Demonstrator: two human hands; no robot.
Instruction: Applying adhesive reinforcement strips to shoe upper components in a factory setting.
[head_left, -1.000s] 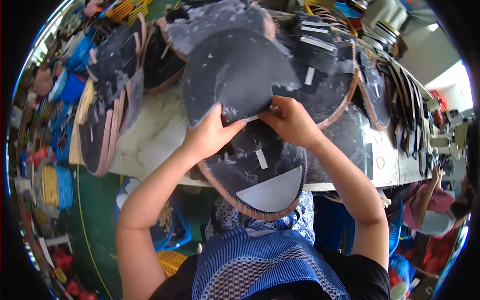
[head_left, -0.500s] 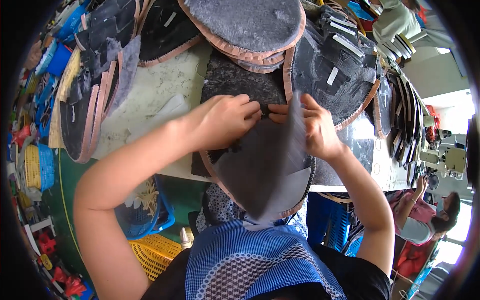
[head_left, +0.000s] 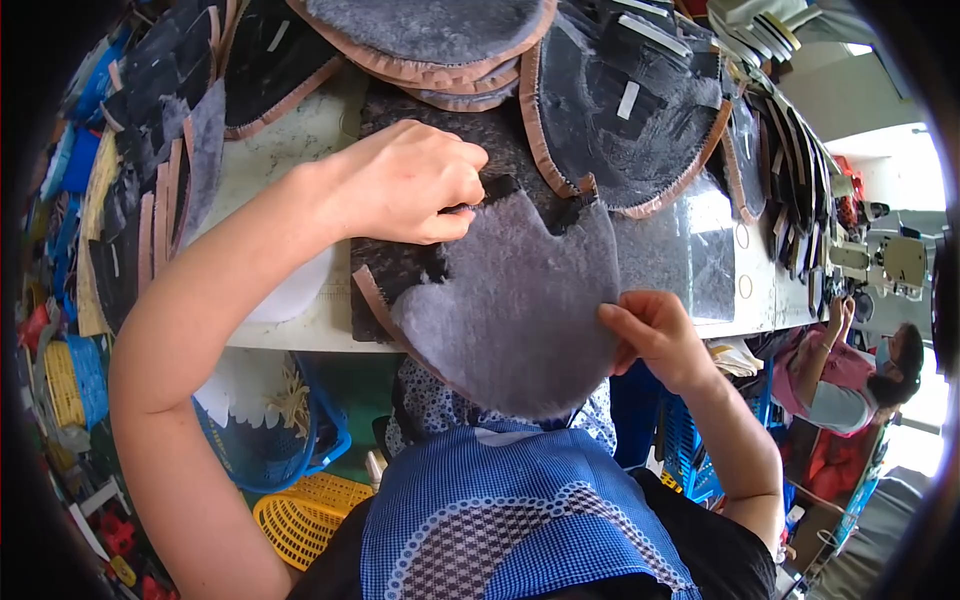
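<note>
A rounded piece of grey fleece (head_left: 515, 300) with a notched far edge lies partly on the table and hangs over its front edge toward my lap. Pinched at its right edge, between thumb and fingers, is my right hand (head_left: 655, 335). My left hand (head_left: 425, 185) is closed above the upper left corner of the piece, close to a notch; what its fingers hold is hidden. Pinkish-brown binding (head_left: 372, 298) runs along the piece's left side, and dark backing shows at the corners of the notches.
Beyond my hands sits a stack of bound fleece pieces (head_left: 430, 30). Black-backed pieces (head_left: 630, 110) with pinkish edging lie right, more (head_left: 150, 190) left. Below are a blue basket (head_left: 255, 440) and a yellow basket (head_left: 310, 515). A co-worker (head_left: 840, 380) sits at far right.
The piece has turned over from its smooth dark side to its grey fleece side. My right hand has moved from the far edge down to the right edge. The view has shifted slightly.
</note>
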